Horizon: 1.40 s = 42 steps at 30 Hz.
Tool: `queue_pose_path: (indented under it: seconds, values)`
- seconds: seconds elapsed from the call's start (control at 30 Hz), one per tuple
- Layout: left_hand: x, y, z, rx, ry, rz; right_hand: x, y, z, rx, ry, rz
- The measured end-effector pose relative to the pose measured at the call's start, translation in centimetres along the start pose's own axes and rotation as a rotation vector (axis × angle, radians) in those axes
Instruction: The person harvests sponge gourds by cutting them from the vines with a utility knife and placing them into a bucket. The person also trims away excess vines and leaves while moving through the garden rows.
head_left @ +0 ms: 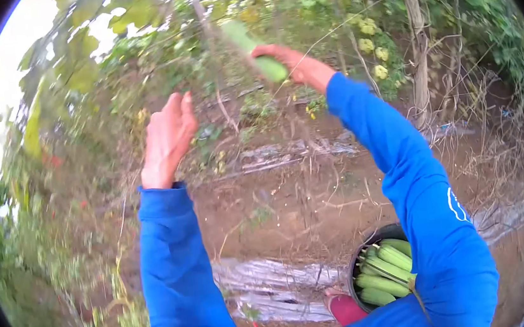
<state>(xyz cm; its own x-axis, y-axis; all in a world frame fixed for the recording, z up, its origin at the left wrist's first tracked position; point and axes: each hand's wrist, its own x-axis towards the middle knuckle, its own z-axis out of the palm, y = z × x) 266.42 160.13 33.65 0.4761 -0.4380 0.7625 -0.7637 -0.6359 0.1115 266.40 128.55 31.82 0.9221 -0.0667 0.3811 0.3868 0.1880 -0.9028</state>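
Blue sleeves (173,262) lead to an empty left hand (169,132), half open, and a right hand (295,63) closed round a gourd (239,36). Probably stiff, easily bruised; best gripped mid-length.

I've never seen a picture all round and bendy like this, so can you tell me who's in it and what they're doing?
There is no robot here, just a person with bare hands. There is only one picture, from a camera on their head looking forward and down, so you see roughly what they see.

The right hand holds a long green vegetable, a bit blurry. The left hand is raised and holds nothing. On the brown soil are silvery sheets and a dark round tub with more green vegetables inside. Leafy plants grow behind.
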Motion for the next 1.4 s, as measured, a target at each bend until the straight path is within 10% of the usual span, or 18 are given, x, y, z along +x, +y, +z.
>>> queue_pose_path:
  seconds: [0.3, 0.4, 0.47, 0.67, 0.93, 1.2, 1.4]
  values:
    - [-32.2, 3.9, -15.3, -0.355, 0.280, -0.061, -22.2, -2.8, 6.1, -0.086, 0.117, 0.043]
    - [-37.1, 3.9, -18.8, -0.904, 0.549, -0.402, -29.2, -0.4, 7.9, -0.026, 0.069, 0.108]
    - [-38.9, 4.3, -20.6, -1.431, 1.146, -0.323, -33.9, 1.6, 10.2, 0.082, 0.035, 0.164]
    - [-45.3, 6.8, -28.7, -1.270, 1.623, -0.200, -42.5, 8.5, 11.6, 0.210, -0.114, 0.367]
    - [-52.3, 10.0, -30.8, -1.052, 1.224, -0.135, -51.2, 11.7, 3.0, 0.190, -0.245, 0.595]
    - [-71.2, 17.4, -15.8, -1.336, 0.869, -0.890, -55.5, 6.9, -7.3, -0.395, -0.552, 1.132]
    - [-95.5, 29.8, -5.6, -1.304, 1.114, -1.693, -58.9, 5.3, -9.0, -0.742, -0.959, 1.393]
